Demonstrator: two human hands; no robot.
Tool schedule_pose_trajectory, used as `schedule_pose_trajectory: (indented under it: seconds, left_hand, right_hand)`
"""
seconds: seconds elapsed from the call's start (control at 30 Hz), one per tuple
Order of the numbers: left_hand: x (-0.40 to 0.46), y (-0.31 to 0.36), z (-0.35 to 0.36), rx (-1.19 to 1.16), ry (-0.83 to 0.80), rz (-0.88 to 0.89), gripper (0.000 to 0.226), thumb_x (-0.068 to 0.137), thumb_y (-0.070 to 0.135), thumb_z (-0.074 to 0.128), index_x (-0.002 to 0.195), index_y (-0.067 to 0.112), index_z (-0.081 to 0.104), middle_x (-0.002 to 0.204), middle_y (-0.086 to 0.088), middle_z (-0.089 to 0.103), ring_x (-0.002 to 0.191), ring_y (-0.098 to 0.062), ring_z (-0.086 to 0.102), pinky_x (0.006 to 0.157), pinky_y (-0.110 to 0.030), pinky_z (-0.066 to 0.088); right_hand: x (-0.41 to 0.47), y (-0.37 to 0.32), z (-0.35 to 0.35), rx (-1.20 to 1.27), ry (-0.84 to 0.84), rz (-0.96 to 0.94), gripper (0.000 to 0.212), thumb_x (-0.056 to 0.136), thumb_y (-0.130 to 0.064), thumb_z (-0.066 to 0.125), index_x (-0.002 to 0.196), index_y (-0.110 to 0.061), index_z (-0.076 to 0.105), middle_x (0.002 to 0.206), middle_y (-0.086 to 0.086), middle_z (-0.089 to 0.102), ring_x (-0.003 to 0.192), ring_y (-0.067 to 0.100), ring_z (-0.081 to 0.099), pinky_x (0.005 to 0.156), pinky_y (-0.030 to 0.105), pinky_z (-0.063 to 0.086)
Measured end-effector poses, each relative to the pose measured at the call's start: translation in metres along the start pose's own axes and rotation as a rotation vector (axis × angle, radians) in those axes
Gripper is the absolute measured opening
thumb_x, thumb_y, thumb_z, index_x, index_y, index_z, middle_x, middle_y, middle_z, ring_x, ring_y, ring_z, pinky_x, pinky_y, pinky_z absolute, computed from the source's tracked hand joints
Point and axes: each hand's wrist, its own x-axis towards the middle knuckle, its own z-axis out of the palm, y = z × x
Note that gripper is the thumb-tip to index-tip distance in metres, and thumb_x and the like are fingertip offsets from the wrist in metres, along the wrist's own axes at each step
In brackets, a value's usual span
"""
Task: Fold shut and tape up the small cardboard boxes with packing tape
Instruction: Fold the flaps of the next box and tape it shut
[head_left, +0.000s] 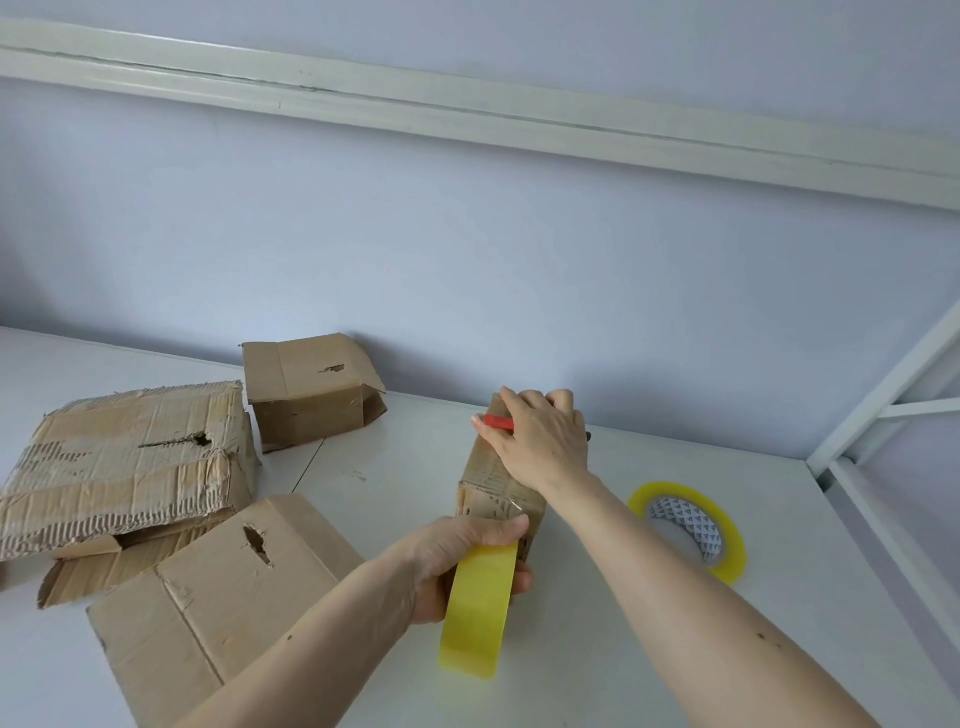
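A small brown cardboard box (493, 483) is seen near the middle of a white table (597, 649), largely hidden by two hands. A yellow roll of packing tape (478, 610) is gripped at the box's near end by the left hand (462, 561), fingers curled through it. The far end is covered by the right hand (540, 441), closed around a red tool (497, 422) whose shape is mostly concealed. A second yellow tape roll (727, 535) lies flat to the right. Three worn cardboard boxes (130, 457) are seen on the left.
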Motion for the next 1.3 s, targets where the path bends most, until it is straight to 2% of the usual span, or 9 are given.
schedule_pose_trajectory:
  seconds: [0.37, 0.57, 0.7, 0.77, 0.83, 0.93, 1.03, 1.13, 1.3]
  left_hand:
    - [-0.017, -0.019, 0.010, -0.091, 0.209, 0.264, 0.048, 0.090, 0.012, 0.074, 0.124, 0.020, 0.041, 0.091, -0.023, 0.073, 0.067, -0.032, 0.072, 0.064, -0.041, 0.057]
    - [-0.020, -0.020, 0.010, -0.106, 0.194, 0.273, 0.054, 0.088, 0.014, 0.076, 0.128, 0.017, 0.040, 0.093, -0.024, 0.073, 0.069, -0.033, 0.072, 0.062, -0.041, 0.056]
    - [-0.022, -0.020, 0.011, -0.108, 0.198, 0.272, 0.054, 0.089, 0.015, 0.076, 0.130, 0.017, 0.041, 0.095, -0.024, 0.073, 0.068, -0.032, 0.072, 0.060, -0.039, 0.057]
    - [-0.024, -0.019, 0.013, -0.106, 0.197, 0.278, 0.054, 0.089, 0.017, 0.076, 0.130, 0.015, 0.041, 0.095, -0.024, 0.072, 0.068, -0.032, 0.073, 0.061, -0.039, 0.058]
    - [-0.025, -0.019, 0.014, -0.105, 0.192, 0.282, 0.052, 0.090, 0.017, 0.075, 0.130, 0.013, 0.042, 0.095, -0.024, 0.072, 0.069, -0.033, 0.072, 0.062, -0.039, 0.059]
    - [-0.025, -0.020, 0.012, -0.104, 0.184, 0.271, 0.044, 0.093, 0.009, 0.068, 0.130, 0.010, 0.044, 0.099, -0.027, 0.072, 0.070, -0.035, 0.072, 0.062, -0.040, 0.059]
    - [-0.025, -0.021, 0.008, -0.095, 0.166, 0.270, 0.042, 0.094, 0.001, 0.060, 0.132, 0.009, 0.045, 0.102, -0.029, 0.072, 0.071, -0.034, 0.073, 0.069, -0.042, 0.058]
    - [-0.031, -0.019, 0.007, -0.104, 0.118, 0.288, 0.043, 0.095, 0.000, 0.057, 0.135, 0.008, 0.044, 0.100, -0.029, 0.072, 0.071, -0.032, 0.071, 0.073, -0.042, 0.058]
    - [-0.045, 0.000, 0.012, -0.159, 0.012, 0.310, 0.049, 0.094, -0.006, 0.057, 0.137, 0.010, 0.040, 0.097, -0.026, 0.071, 0.070, -0.028, 0.069, 0.064, -0.035, 0.060]
  right_hand:
    - [-0.001, 0.011, -0.034, 0.316, 0.049, 0.113, 0.071, 0.096, -0.066, 0.043, 0.154, -0.028, 0.032, 0.157, -0.002, 0.032, 0.139, 0.032, 0.029, 0.109, 0.042, 0.027]
    - [-0.061, 0.058, -0.042, 0.415, 0.068, 0.028, 0.043, 0.100, -0.047, 0.052, 0.133, -0.021, 0.062, 0.105, -0.004, 0.067, 0.095, 0.011, 0.062, 0.088, 0.032, 0.045]
    - [-0.088, 0.070, -0.026, 0.466, 0.209, 0.059, 0.038, 0.096, -0.044, 0.062, 0.125, -0.020, 0.068, 0.086, -0.014, 0.061, 0.069, -0.003, 0.049, 0.076, 0.028, 0.044]
    - [-0.093, 0.064, -0.022, 0.461, 0.281, -0.067, 0.046, 0.091, -0.052, 0.060, 0.125, -0.021, 0.066, 0.100, -0.014, 0.063, 0.081, -0.002, 0.053, 0.084, 0.031, 0.048]
    - [-0.092, 0.057, -0.014, 0.372, 0.211, -0.253, 0.063, 0.089, -0.061, 0.051, 0.138, -0.023, 0.056, 0.136, -0.009, 0.056, 0.119, 0.006, 0.052, 0.104, 0.033, 0.041]
    - [-0.084, 0.051, 0.005, 0.245, 0.068, -0.365, 0.077, 0.095, -0.072, 0.028, 0.155, -0.025, 0.035, 0.164, -0.004, 0.025, 0.152, 0.013, 0.019, 0.122, 0.038, 0.021]
    - [-0.077, 0.053, 0.021, 0.263, 0.110, -0.373, 0.076, 0.099, -0.070, 0.018, 0.152, -0.022, 0.043, 0.162, -0.002, 0.033, 0.152, 0.017, 0.019, 0.119, 0.040, 0.032]
    - [-0.069, 0.056, 0.023, 0.215, 0.209, -0.387, 0.073, 0.098, -0.070, 0.020, 0.147, -0.025, 0.051, 0.154, -0.007, 0.044, 0.143, 0.019, 0.034, 0.096, 0.041, 0.053]
    - [-0.050, 0.061, 0.012, 0.292, 0.234, -0.320, 0.076, 0.092, -0.079, 0.016, 0.138, -0.037, 0.059, 0.143, -0.019, 0.054, 0.128, 0.009, 0.040, 0.081, 0.041, 0.056]
